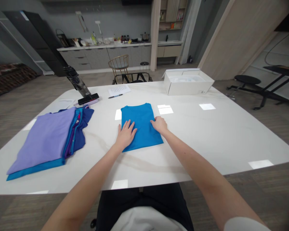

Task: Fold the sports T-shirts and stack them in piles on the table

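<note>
A blue shirt (142, 128), folded into a near-rectangle, lies flat on the white table (207, 138) in front of me. My left hand (126, 134) rests on its left part, fingers spread and holding nothing. At the shirt's right edge is my right hand (160, 124), its thumb and fingers closed on the fabric. To the left lies a pile of clothes, with a lavender garment (47, 136) on top and blue and purple ones under it.
An open white box (189, 85) stands at the back right of the table. Farther left are a paper (120, 89), a pen (115, 96) and an upright black handheld vacuum (80, 85). Chairs stand beyond the far edge.
</note>
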### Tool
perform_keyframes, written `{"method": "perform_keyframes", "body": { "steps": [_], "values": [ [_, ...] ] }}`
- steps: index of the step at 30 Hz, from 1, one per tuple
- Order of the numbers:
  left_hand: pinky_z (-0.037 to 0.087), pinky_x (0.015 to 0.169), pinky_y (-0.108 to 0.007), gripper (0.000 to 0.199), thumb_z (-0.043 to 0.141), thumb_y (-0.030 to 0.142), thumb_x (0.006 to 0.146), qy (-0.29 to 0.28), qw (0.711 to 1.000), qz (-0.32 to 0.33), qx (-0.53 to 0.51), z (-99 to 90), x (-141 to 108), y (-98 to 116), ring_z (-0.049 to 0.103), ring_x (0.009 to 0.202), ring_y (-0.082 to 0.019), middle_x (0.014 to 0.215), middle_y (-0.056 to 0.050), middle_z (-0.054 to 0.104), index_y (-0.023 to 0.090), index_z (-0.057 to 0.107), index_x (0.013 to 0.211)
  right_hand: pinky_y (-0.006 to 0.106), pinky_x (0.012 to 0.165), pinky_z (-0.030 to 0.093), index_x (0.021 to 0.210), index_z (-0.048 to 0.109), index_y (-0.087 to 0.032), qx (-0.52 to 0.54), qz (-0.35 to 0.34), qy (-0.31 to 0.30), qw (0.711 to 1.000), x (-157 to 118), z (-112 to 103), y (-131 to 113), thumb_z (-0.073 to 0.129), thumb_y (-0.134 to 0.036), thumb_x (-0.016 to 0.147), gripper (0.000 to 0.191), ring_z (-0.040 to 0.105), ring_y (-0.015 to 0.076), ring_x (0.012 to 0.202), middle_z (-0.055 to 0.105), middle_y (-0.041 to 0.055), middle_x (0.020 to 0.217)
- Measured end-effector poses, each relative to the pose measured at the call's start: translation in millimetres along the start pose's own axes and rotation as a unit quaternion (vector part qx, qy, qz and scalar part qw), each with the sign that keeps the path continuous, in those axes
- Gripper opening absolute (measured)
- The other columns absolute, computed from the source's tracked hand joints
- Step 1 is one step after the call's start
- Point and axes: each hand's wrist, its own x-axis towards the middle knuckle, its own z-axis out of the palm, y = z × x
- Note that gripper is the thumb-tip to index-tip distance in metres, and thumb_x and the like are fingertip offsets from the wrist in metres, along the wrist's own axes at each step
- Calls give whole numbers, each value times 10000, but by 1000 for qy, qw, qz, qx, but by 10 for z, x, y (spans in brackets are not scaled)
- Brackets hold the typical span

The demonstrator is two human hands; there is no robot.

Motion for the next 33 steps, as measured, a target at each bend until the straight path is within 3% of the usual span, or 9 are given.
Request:
{"method": "perform_keyframes", "body": {
  "steps": [5, 9, 16, 22, 26, 29, 33],
  "values": [
    [233, 1251, -649, 591, 264, 504, 1090, -8, 1000, 24, 5, -17, -52, 143, 277, 1578, -316, 1701, -118, 311, 241, 409, 1599, 387, 850, 539, 1190, 681, -183, -54, -25, 34, 998, -33, -100, 130, 486, -414, 1029, 343, 712, 323, 1094, 740, 180, 1174],
    [247, 1257, -615, 592, 282, 497, 1090, -20, 997, 73, 1, 66, 36, 465, 285, 1575, -311, 1699, -118, 316, 223, 406, 1600, 385, 841, 532, 1195, 665, -183, -74, -19, 54, 996, 37, -287, 443, 485, -412, 1036, 332, 711, 329, 1091, 738, 177, 1169],
    [199, 1279, -603, 598, 254, 498, 1090, -27, 990, 137, -3, 381, 453, 1333, 296, 1572, -297, 1687, -95, 347, 237, 399, 1608, 387, 901, 507, 1214, 639, -188, -103, 29, 79, 991, 196, -680, 1366, 462, -411, 1055, 327, 700, 311, 1111, 741, 166, 1165],
    [176, 1284, -614, 630, 242, 522, 1082, -37, 983, 178, -39, 639, 899, 2296, 275, 1580, -298, 1692, -102, 334, 222, 389, 1616, 413, 925, 499, 1267, 620, -159, -129, 111, 115, 979, 392, -1069, 2241, 446, -429, 1055, 384, 683, 333, 1145, 727, 192, 1194],
    [161, 1286, -613, 627, 274, 519, 1079, -51, 972, 223, -62, 743, 1029, 2881, 270, 1581, -300, 1695, -113, 327, 216, 388, 1616, 434, 919, 497, 1284, 629, -159, -140, 161, 143, 967, 470, -1361, 2827, 458, -437, 1041, 407, 665, 354, 1169, 724, 199, 1201],
    [176, 1285, -603, 619, 303, 525, 1075, -74, 956, 274, -76, 792, 1007, 3150, 251, 1589, -291, 1706, -103, 305, 229, 396, 1610, 457, 932, 485, 1297, 627, -152, -155, 187, 166, 956, 456, -1546, 3224, 455, -424, 1036, 414, 655, 357, 1167, 714, 210, 1209],
    [174, 1277, -632, 621, 313, 521, 1076, -84, 946, 300, -88, 818, 907, 3273, 242, 1591, -295, 1712, -102, 286, 222, 373, 1617, 488, 937, 471, 1249, 640, -140, -169, 192, 169, 952, 388, -1667, 3511, 418, -413, 1039, 410, 638, 354, 1139, 690, 219, 1212]
  ]
}}
